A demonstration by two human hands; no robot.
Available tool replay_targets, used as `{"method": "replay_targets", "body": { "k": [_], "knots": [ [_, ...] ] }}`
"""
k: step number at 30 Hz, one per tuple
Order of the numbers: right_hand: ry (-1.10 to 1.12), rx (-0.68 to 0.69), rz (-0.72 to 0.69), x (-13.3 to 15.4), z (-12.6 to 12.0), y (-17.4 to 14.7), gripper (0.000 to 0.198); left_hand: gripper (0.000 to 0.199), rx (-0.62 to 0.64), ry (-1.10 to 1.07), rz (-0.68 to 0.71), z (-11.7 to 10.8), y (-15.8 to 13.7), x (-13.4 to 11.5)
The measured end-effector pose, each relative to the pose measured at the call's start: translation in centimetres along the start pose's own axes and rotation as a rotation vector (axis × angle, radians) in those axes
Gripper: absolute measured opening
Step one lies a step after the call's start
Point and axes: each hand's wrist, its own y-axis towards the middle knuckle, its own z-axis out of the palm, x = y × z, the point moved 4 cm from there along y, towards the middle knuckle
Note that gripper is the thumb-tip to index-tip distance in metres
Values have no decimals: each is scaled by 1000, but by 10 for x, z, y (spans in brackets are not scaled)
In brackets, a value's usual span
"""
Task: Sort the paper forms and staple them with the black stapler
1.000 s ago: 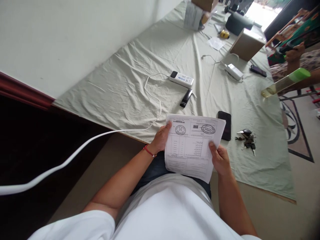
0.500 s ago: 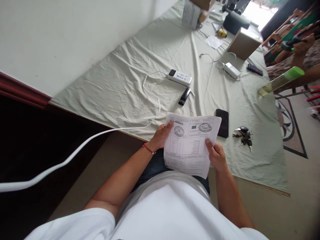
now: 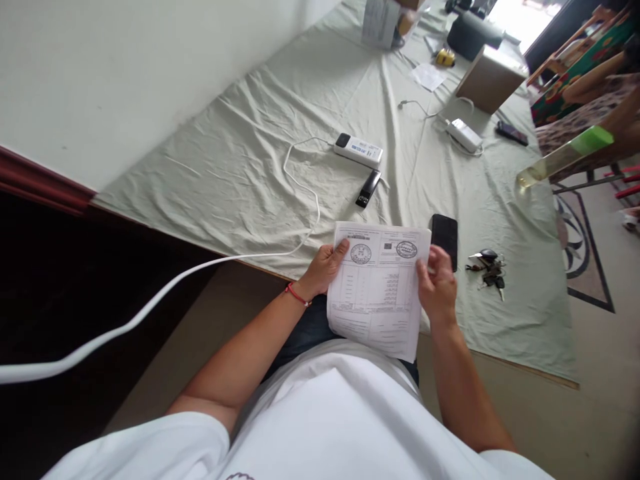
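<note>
Fingers of our left hand pinch the papers at their upper left margin, thumb on the printed face and the others folded out of sight behind. Our right hand is at the opposite margin, its thumb against the edge and its forefinger crooked just above; whether these two pinch the papers or only touch them, we cannot tell from here. We judge that gripping by the sides leaves the stamps and columns of print uncovered. The papers tilt across the near edge of the cloth-covered surface, their top over the cloth and their bottom over our lap, probably to turn the face squarely towards our eyes.

Partly behind our right hand lies a black phone, with a bunch of keys beyond it towards the right edge; both seem laid there for easy reach. Farther in from the near edge, a slim black device rests just beside a white device, whose cable trails loosely over that near edge, likely so that nothing tugs on it.
</note>
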Motion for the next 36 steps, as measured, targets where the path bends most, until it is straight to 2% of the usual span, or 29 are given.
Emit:
{"method": "replay_targets", "body": {
  "k": [2, 4, 7, 10, 13, 16, 26, 36],
  "knots": [
    [-155, -152, -235, 27, -5, 14, 56, 65, 9, 35, -3, 1, -1, -1],
    [-265, -161, -466, 60, 2, 25, 43, 66, 17, 45, -11, 2, -2, -2],
    [-356, 59, -693, 106, 29, 35, 33, 64, 18, 31, -24, 4, -3, -4],
    [-437, 274, -788, 133, 61, 35, 34, 61, 10, 25, -16, 4, -3, -5],
    [-552, 435, -794, 139, 86, 32, 33, 61, -11, 20, -11, 2, -4, -5],
    [-614, 535, -770, 135, 97, 28, 32, 61, -54, 7, -19, 0, -5, -5],
    [-521, 573, -765, 136, 102, 37, 34, 66, -73, 15, 17, -3, -4, -4],
    [-622, 631, -689, 141, 115, 35, 31, 72, -35, 6, 20, -2, -6, -8]
  ]
}}
